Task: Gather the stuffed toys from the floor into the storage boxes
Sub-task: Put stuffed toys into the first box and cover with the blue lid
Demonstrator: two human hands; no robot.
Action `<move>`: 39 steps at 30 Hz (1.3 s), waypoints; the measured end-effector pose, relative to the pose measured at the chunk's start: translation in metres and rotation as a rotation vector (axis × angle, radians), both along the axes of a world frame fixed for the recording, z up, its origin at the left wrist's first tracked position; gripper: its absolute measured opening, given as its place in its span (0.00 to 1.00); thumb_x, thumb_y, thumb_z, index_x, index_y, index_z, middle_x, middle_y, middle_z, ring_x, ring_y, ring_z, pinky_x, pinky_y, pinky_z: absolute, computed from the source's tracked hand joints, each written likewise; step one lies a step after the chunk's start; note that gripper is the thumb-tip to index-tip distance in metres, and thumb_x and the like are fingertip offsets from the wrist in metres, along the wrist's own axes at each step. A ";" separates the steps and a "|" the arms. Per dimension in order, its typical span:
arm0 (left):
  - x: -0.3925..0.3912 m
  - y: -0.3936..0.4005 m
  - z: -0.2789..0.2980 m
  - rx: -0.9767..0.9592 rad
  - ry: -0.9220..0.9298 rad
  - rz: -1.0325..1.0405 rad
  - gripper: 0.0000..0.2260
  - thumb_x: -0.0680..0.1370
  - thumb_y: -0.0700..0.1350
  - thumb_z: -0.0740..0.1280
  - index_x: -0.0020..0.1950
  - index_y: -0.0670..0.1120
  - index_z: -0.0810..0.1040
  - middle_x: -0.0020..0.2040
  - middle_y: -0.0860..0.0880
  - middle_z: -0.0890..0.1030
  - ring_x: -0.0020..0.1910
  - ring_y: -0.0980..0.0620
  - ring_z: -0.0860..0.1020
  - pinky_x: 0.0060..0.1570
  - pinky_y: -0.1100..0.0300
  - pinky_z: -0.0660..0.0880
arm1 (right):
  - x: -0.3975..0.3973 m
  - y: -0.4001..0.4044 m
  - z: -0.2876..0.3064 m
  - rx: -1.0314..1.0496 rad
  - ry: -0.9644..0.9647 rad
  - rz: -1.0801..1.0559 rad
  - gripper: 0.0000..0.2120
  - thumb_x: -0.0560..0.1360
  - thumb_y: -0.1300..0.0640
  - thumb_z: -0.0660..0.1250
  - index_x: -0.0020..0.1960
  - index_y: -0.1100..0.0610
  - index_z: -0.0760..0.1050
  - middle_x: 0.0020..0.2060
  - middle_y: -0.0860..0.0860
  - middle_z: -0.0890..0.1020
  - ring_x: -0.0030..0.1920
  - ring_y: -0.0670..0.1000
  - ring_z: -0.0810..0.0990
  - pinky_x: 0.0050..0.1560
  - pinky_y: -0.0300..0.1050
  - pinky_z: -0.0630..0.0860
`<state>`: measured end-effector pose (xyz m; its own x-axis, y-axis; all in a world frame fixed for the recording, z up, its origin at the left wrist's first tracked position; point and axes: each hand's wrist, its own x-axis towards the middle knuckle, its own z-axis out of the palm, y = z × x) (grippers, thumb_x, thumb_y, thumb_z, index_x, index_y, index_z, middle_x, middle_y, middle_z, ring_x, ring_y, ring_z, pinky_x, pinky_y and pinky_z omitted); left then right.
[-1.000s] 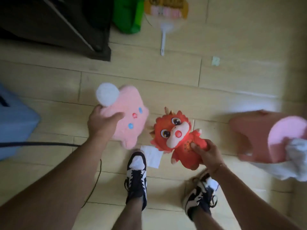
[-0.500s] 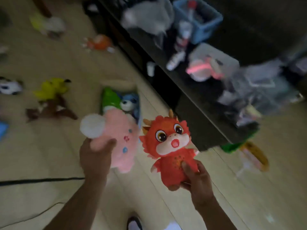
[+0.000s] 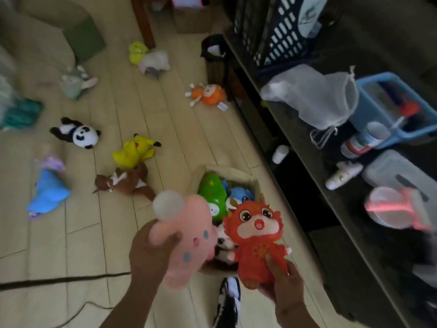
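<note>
- Both toys are up off the floor now, and the view has swung from bare planks at the feet to the open cardboard box [image 3: 251, 183], which was further off half a second ago and now sits just beyond the hands
- Left hand [image 3: 151, 254] has its fingers wrapped round the pink plush [image 3: 189, 235], thumb pressed across its side
- Right hand [image 3: 281, 282] grips the red dragon [image 3: 255, 242] by the lower body, thumb on its belly
- That puts both toys over the near edge of the box, so I'd call this the approach to the drop
- The box already holds a green toy [image 3: 211, 195] and a blue toy [image 3: 241, 194], so room inside looks tight at the far end, freer near
- On the right the dark shelf unit [image 3: 307, 209] runs close along the box, leaving little swing on that side
- Left is open floor, with the brown plush [image 3: 127, 181], yellow plush [image 3: 134, 150], panda [image 3: 79, 134] and orange doll [image 3: 208, 94] left to collect
- A cable [image 3: 59, 281] crosses the floor near left, a trip risk
</note>
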<state>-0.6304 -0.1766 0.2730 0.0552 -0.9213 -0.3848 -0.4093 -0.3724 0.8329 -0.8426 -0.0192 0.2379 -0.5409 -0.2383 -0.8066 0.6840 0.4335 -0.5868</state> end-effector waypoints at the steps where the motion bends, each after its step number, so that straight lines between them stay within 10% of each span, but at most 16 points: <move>1: -0.007 -0.017 -0.006 0.029 0.013 -0.031 0.14 0.60 0.53 0.75 0.43 0.66 0.79 0.41 0.63 0.83 0.43 0.54 0.81 0.40 0.57 0.76 | -0.006 -0.020 -0.012 0.000 -0.028 -0.010 0.11 0.71 0.58 0.74 0.50 0.59 0.76 0.49 0.61 0.82 0.44 0.62 0.83 0.32 0.54 0.81; 10: -0.028 -0.120 -0.115 0.170 0.094 -0.104 0.25 0.57 0.58 0.75 0.52 0.59 0.79 0.50 0.53 0.84 0.48 0.52 0.83 0.43 0.50 0.82 | -0.034 -0.165 -0.183 -0.035 -0.097 -0.088 0.18 0.74 0.57 0.71 0.63 0.50 0.73 0.54 0.55 0.80 0.48 0.56 0.81 0.46 0.63 0.80; 15: -0.032 -0.147 -0.159 0.258 -0.017 -0.297 0.23 0.62 0.55 0.75 0.56 0.57 0.78 0.51 0.54 0.83 0.51 0.51 0.81 0.47 0.48 0.82 | -0.050 -0.184 -0.263 0.173 -0.185 0.062 0.25 0.72 0.43 0.70 0.59 0.61 0.76 0.42 0.60 0.82 0.29 0.53 0.82 0.28 0.47 0.81; 19: -0.028 -0.158 -0.165 0.340 0.020 -0.333 0.21 0.58 0.60 0.74 0.50 0.62 0.78 0.46 0.58 0.83 0.45 0.54 0.83 0.41 0.52 0.82 | -0.054 -0.183 -0.221 0.654 0.491 0.659 0.16 0.77 0.45 0.62 0.58 0.53 0.77 0.52 0.57 0.82 0.47 0.58 0.82 0.42 0.44 0.72; 22: -0.027 -0.163 -0.166 0.368 0.033 -0.416 0.20 0.59 0.62 0.72 0.49 0.61 0.78 0.46 0.57 0.83 0.43 0.55 0.83 0.39 0.53 0.82 | -0.041 -0.202 -0.189 0.464 1.085 0.953 0.21 0.76 0.43 0.61 0.67 0.48 0.67 0.64 0.56 0.73 0.62 0.60 0.74 0.57 0.52 0.73; 27: -0.020 -0.165 -0.191 0.436 0.005 -0.567 0.23 0.59 0.62 0.74 0.53 0.65 0.78 0.48 0.58 0.83 0.47 0.56 0.82 0.43 0.51 0.82 | -0.049 -0.254 -0.257 0.608 0.970 1.497 0.40 0.73 0.30 0.53 0.76 0.41 0.37 0.77 0.53 0.37 0.76 0.66 0.37 0.69 0.76 0.47; 32: -0.025 -0.156 -0.214 0.527 0.020 -0.707 0.25 0.59 0.60 0.75 0.55 0.64 0.78 0.51 0.53 0.83 0.50 0.51 0.82 0.45 0.48 0.83 | -0.058 -0.279 -0.279 0.553 0.854 1.517 0.40 0.73 0.33 0.58 0.78 0.43 0.44 0.78 0.55 0.41 0.75 0.68 0.36 0.70 0.73 0.44; 36: -0.040 -0.149 -0.220 0.653 0.096 -0.778 0.23 0.61 0.58 0.77 0.55 0.66 0.78 0.54 0.54 0.82 0.52 0.52 0.82 0.48 0.47 0.82 | -0.076 -0.235 -0.228 0.057 0.996 0.759 0.19 0.78 0.47 0.56 0.62 0.54 0.77 0.64 0.56 0.74 0.67 0.61 0.70 0.63 0.52 0.69; 39: -0.058 -0.142 -0.232 0.646 -0.016 -1.022 0.19 0.72 0.52 0.74 0.59 0.66 0.74 0.61 0.54 0.77 0.59 0.55 0.77 0.56 0.56 0.79 | -0.062 -0.164 -0.192 0.066 0.947 0.666 0.25 0.81 0.40 0.48 0.51 0.57 0.77 0.47 0.53 0.79 0.49 0.60 0.78 0.47 0.48 0.73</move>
